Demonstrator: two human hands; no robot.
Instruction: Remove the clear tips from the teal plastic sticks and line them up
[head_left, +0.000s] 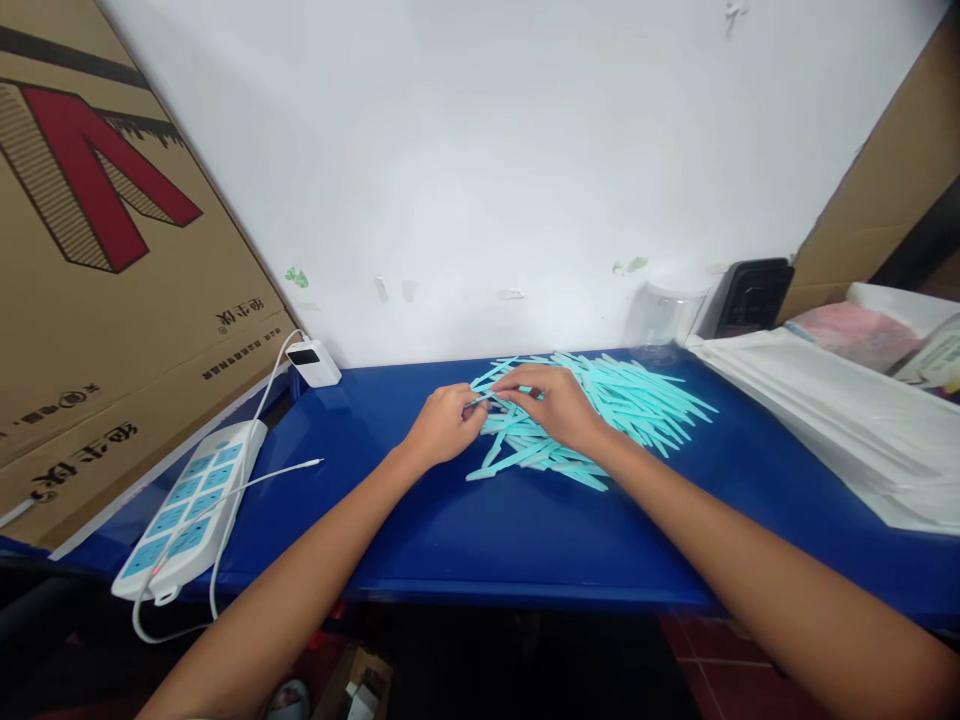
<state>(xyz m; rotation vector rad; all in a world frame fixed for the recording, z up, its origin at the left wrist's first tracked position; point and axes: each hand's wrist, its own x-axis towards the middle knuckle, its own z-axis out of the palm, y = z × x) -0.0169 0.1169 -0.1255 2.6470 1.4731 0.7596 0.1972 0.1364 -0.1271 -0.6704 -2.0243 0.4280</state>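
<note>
Blue table: two hands, uncountable teal sticks.

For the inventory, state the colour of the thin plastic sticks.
Light turquoise thin plastic sticks, clearest in the head view.

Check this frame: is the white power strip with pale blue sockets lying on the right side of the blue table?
No, the white power strip with pale blue sockets lies at the left edge of the blue table.

You sit in a small packing workshop: a blue bench against a bare white wall, printed cardboard cartons leaning beside it, stacked plastic bags, and a power strip.
</note>
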